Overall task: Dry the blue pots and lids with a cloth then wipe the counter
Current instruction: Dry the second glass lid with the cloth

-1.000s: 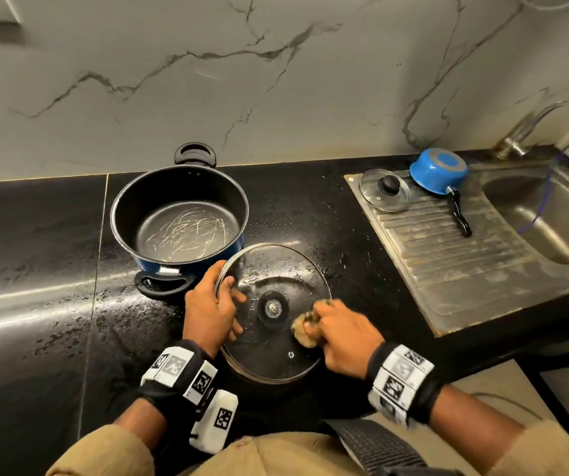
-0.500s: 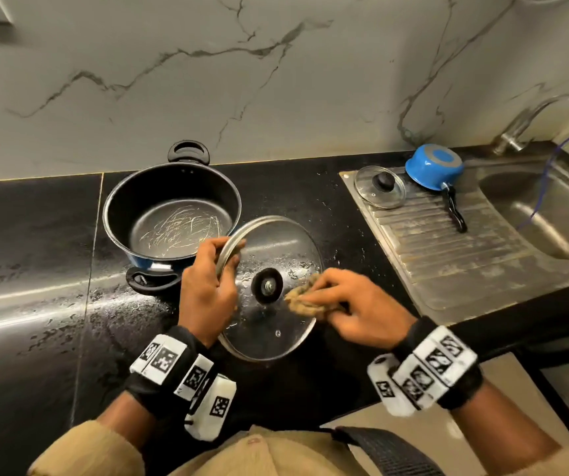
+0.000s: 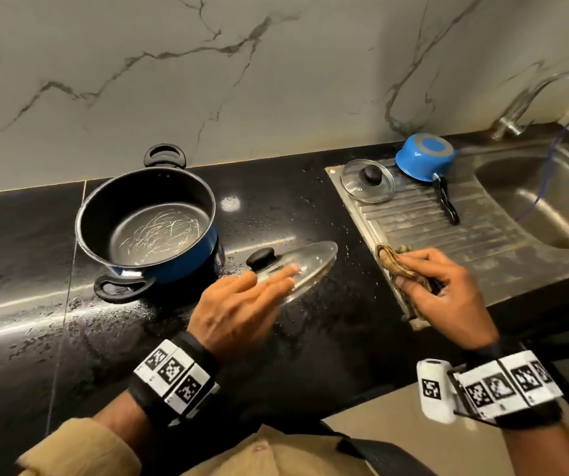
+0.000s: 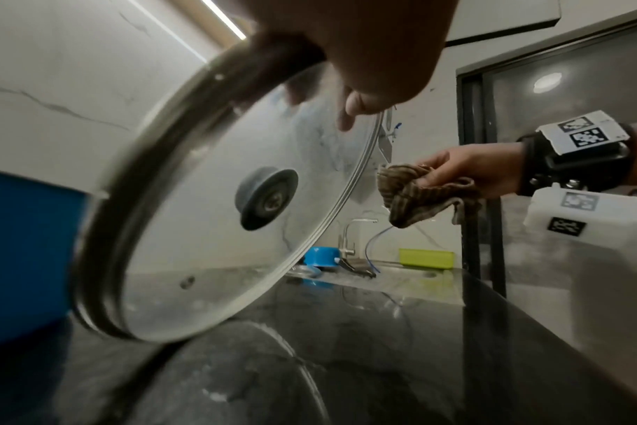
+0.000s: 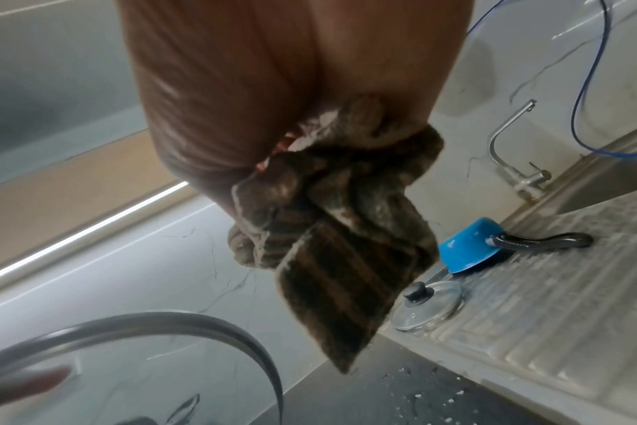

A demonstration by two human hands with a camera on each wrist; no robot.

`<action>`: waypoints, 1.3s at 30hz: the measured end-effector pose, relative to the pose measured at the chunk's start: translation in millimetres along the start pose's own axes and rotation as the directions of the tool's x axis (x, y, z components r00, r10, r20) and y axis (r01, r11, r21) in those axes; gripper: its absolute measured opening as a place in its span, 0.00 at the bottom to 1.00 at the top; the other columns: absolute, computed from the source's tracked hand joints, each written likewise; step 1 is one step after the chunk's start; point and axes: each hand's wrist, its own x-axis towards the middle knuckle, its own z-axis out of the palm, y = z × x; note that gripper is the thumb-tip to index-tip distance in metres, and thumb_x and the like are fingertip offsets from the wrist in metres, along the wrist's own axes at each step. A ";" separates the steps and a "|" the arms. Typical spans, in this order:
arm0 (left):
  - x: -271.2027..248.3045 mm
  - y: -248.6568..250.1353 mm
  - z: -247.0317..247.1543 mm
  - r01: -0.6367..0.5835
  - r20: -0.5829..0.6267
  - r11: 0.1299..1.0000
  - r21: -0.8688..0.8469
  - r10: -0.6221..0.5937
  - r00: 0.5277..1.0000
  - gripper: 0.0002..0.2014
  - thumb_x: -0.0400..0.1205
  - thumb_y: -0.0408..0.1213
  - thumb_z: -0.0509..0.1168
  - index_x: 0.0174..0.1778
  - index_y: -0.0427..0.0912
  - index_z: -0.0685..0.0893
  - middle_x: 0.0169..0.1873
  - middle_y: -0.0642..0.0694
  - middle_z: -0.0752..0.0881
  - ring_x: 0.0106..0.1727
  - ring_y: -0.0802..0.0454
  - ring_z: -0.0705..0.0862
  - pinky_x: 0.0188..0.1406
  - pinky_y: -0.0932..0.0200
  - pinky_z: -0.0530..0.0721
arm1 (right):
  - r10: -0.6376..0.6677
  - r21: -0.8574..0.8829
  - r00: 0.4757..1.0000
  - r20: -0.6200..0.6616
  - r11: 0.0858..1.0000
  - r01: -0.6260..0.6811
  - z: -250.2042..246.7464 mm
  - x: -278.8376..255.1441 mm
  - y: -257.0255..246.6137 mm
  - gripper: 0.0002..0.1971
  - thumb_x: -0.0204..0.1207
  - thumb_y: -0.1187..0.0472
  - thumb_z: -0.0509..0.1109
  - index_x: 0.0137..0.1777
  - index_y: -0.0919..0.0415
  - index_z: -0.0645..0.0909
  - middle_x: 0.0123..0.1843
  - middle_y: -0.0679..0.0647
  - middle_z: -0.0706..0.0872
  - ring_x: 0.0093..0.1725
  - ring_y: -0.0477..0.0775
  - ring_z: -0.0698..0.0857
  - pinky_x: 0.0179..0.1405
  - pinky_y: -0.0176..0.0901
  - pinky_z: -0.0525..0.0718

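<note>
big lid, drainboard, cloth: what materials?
Big lid: clear glass, it seems, with a metal rim and dark, likely plastic, knob. Drainboard: ribbed, dull grey metal, probably stainless steel. Cloth: brown striped woven fabric, soft and crumpled.

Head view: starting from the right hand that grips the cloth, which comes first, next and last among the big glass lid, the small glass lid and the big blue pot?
From the right hand:
1. Big glass lid, just to its left, held up by the left hand.
2. Small glass lid, behind it on the drainboard.
3. Big blue pot, far left on the counter.
</note>
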 end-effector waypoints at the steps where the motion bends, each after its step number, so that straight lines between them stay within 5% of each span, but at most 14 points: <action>1: -2.8 4.8 6.6 -0.009 0.065 1.000 -0.011 0.010 0.998 0.13 0.80 0.38 0.67 0.62 0.45 0.81 0.60 0.48 0.89 0.34 0.52 0.79 0.28 0.57 0.83 | 0.003 0.002 1.000 0.013 1.000 -0.003 -0.2 0.2 3.6 0.22 0.71 0.75 0.77 0.61 0.53 0.86 0.55 0.45 0.87 0.57 0.36 0.85 0.61 0.24 0.77; 5: -17.2 24.7 38.4 0.108 0.299 0.991 -0.079 -0.080 0.951 0.08 0.79 0.44 0.67 0.51 0.48 0.84 0.64 0.53 0.89 0.36 0.48 0.81 0.27 0.53 0.84 | 0.023 0.009 0.997 0.080 1.000 -0.023 6.7 0.3 20.3 0.22 0.70 0.74 0.78 0.61 0.52 0.86 0.55 0.41 0.87 0.58 0.37 0.85 0.62 0.26 0.76; 8: -26.7 36.2 61.9 0.099 0.424 0.993 -0.057 -0.065 0.903 0.15 0.76 0.46 0.64 0.57 0.47 0.82 0.67 0.50 0.87 0.40 0.47 0.85 0.29 0.56 0.85 | 0.026 -0.001 0.983 0.181 1.000 -0.026 20.5 -0.9 31.8 0.19 0.70 0.67 0.79 0.59 0.50 0.89 0.54 0.41 0.87 0.59 0.40 0.85 0.64 0.32 0.78; 11: -31.3 49.9 75.6 0.125 0.538 0.992 -0.011 -0.099 0.837 0.25 0.69 0.41 0.74 0.62 0.47 0.78 0.72 0.47 0.83 0.40 0.47 0.86 0.23 0.55 0.85 | -0.018 -0.054 0.943 0.333 0.998 0.038 38.2 -2.6 39.8 0.16 0.70 0.55 0.76 0.59 0.44 0.89 0.56 0.39 0.87 0.59 0.42 0.85 0.64 0.44 0.82; 15: -28.5 73.9 84.4 0.174 0.598 0.983 0.053 -0.171 0.783 0.28 0.65 0.37 0.78 0.61 0.46 0.80 0.70 0.46 0.81 0.32 0.47 0.82 0.12 0.55 0.80 | -0.013 -0.200 0.847 0.531 0.970 0.141 54.1 -2.8 45.7 0.21 0.71 0.58 0.72 0.64 0.39 0.86 0.61 0.36 0.83 0.60 0.45 0.80 0.65 0.42 0.79; 20: -27.4 83.1 86.1 0.196 0.605 0.976 0.099 -0.215 0.766 0.26 0.67 0.36 0.75 0.63 0.45 0.84 0.73 0.44 0.81 0.31 0.48 0.81 0.13 0.56 0.80 | -0.013 -0.230 0.811 0.585 0.956 0.181 58.0 -2.5 58.3 0.23 0.69 0.58 0.70 0.64 0.40 0.85 0.64 0.36 0.81 0.58 0.47 0.80 0.64 0.45 0.81; 23: -30.1 84.2 85.0 0.231 0.660 0.969 0.085 -0.229 0.716 0.29 0.67 0.38 0.76 0.67 0.47 0.84 0.76 0.46 0.79 0.33 0.51 0.81 0.14 0.58 0.80 | -0.032 -0.217 0.793 0.608 0.954 0.206 59.2 -4.2 62.2 0.23 0.68 0.55 0.68 0.64 0.41 0.85 0.63 0.36 0.80 0.58 0.47 0.79 0.63 0.46 0.82; 27: -24.7 78.5 74.8 0.344 0.758 0.939 -0.016 -0.213 0.616 0.36 0.72 0.42 0.76 0.78 0.53 0.73 0.81 0.52 0.72 0.42 0.48 0.86 0.25 0.54 0.87 | -0.047 -0.222 0.778 0.626 0.946 0.236 60.8 -8.8 60.8 0.21 0.69 0.55 0.69 0.63 0.41 0.85 0.63 0.39 0.78 0.60 0.49 0.79 0.57 0.49 0.86; 29: -4.1 71.1 63.3 0.439 0.782 0.897 -0.046 -0.241 0.575 0.23 0.80 0.49 0.62 0.72 0.56 0.75 0.72 0.55 0.80 0.51 0.46 0.88 0.35 0.48 0.89 | -0.068 -0.225 0.785 0.616 0.940 0.258 59.7 -9.4 61.9 0.23 0.69 0.57 0.69 0.64 0.41 0.84 0.63 0.41 0.79 0.60 0.51 0.80 0.54 0.50 0.87; 32: 20.2 49.6 57.6 0.520 0.610 0.853 0.043 -0.434 0.663 0.17 0.81 0.52 0.55 0.53 0.47 0.85 0.49 0.49 0.88 0.47 0.44 0.89 0.33 0.50 0.88 | -0.131 -0.230 0.787 0.603 0.916 0.328 64.2 -6.9 60.9 0.26 0.70 0.55 0.63 0.69 0.42 0.81 0.70 0.45 0.79 0.62 0.55 0.79 0.56 0.51 0.86; 34: 26.6 34.1 61.2 0.580 0.538 0.804 0.129 -0.548 0.640 0.17 0.80 0.51 0.63 0.56 0.44 0.87 0.55 0.46 0.87 0.52 0.44 0.87 0.39 0.49 0.90 | -0.154 -0.289 0.772 0.617 0.868 0.404 72.4 -10.5 57.2 0.29 0.72 0.53 0.59 0.75 0.44 0.75 0.78 0.49 0.75 0.64 0.60 0.78 0.58 0.55 0.85; 37: 25.0 21.9 77.4 0.691 0.618 0.694 0.202 -0.638 0.459 0.17 0.83 0.48 0.68 0.64 0.42 0.86 0.60 0.44 0.83 0.62 0.43 0.82 0.55 0.47 0.84 | -0.117 -0.398 0.735 0.668 0.778 0.486 88.7 -21.4 61.0 0.34 0.75 0.51 0.59 0.84 0.48 0.62 0.87 0.50 0.60 0.81 0.70 0.66 0.72 0.63 0.76; 39: 22.3 20.0 84.6 0.709 0.613 0.684 0.172 -0.638 0.467 0.14 0.84 0.45 0.67 0.61 0.41 0.89 0.55 0.43 0.84 0.59 0.43 0.81 0.57 0.50 0.81 | -0.113 -0.406 0.721 0.684 0.762 0.504 93.7 -19.7 63.9 0.35 0.76 0.53 0.60 0.85 0.50 0.58 0.88 0.50 0.56 0.85 0.72 0.54 0.79 0.65 0.68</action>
